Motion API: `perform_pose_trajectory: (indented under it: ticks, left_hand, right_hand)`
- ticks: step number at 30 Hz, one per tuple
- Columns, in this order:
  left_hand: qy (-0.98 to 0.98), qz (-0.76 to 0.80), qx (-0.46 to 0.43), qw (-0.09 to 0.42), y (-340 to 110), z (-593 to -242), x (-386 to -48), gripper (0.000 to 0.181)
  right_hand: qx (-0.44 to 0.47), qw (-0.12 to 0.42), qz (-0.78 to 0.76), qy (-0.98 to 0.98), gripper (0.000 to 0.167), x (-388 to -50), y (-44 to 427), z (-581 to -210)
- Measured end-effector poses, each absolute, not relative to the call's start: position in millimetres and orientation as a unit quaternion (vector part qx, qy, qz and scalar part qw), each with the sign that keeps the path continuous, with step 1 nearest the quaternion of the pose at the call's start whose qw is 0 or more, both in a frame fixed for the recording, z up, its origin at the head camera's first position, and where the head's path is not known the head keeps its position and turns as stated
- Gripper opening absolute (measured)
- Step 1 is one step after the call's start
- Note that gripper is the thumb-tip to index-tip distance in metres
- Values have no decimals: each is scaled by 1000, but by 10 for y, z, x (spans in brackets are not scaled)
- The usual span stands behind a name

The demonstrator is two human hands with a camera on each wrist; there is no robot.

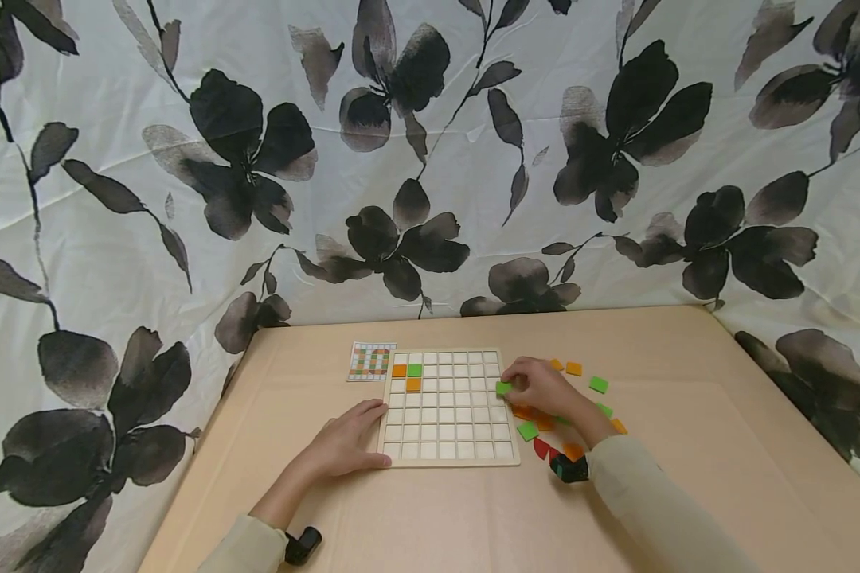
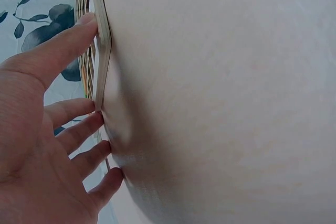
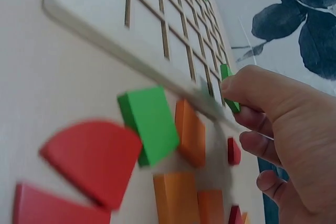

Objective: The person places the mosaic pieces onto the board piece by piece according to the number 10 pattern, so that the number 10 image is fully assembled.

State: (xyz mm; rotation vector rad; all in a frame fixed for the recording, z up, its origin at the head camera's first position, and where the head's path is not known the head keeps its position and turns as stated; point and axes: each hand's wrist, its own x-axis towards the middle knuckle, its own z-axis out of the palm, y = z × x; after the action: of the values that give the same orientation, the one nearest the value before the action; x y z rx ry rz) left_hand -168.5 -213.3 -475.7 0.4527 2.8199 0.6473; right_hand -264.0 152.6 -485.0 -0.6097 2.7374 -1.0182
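A white board (image 1: 459, 434) with a wooden grid lies flat on the table. Two orange square tiles (image 1: 413, 385) and one green tile (image 1: 414, 370) sit in cells at its upper left. My right hand (image 1: 545, 391) pinches another green square tile (image 3: 229, 88) between thumb and finger, just above the board's right edge. My left hand (image 1: 347, 442) rests against the board's left edge, fingers spread; in the left wrist view the thumb (image 2: 79, 32) and fingertips touch the rim.
A printed pattern card (image 1: 369, 362) lies by the board's upper left corner. Loose green, orange and red pieces (image 1: 527, 431) are scattered right of the board, among them red quarter-circle pieces (image 3: 94, 158). A floral cloth (image 1: 401, 159) hangs behind the table (image 1: 416, 517).
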Motion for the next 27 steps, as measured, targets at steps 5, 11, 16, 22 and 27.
perform_pose_trajectory:
  ticks: [5,11,16,22,27]
  left_hand:
    - [957,221,149,110,-2135,-4761,-1684,88]
    - [957,225,146,113,-2139,-4762,-1686,88]
    - [957,223,149,112,-2148,-4767,-1683,88]
    - [957,220,150,112,-2147,-4775,-1679,87]
    - [958,221,144,114,-2146,-4780,-1684,87]
  right_hand:
    - [-224,92,-347,906,19,-2642,1393,-4823]
    - [-236,98,-352,901,19,-2645,1200,-4794]
    - [-254,100,-364,891,20,-2654,1031,-4782]
    - [-278,92,-360,886,18,-2682,837,-4813]
    - [-290,88,-354,885,19,-2678,669,-4824]
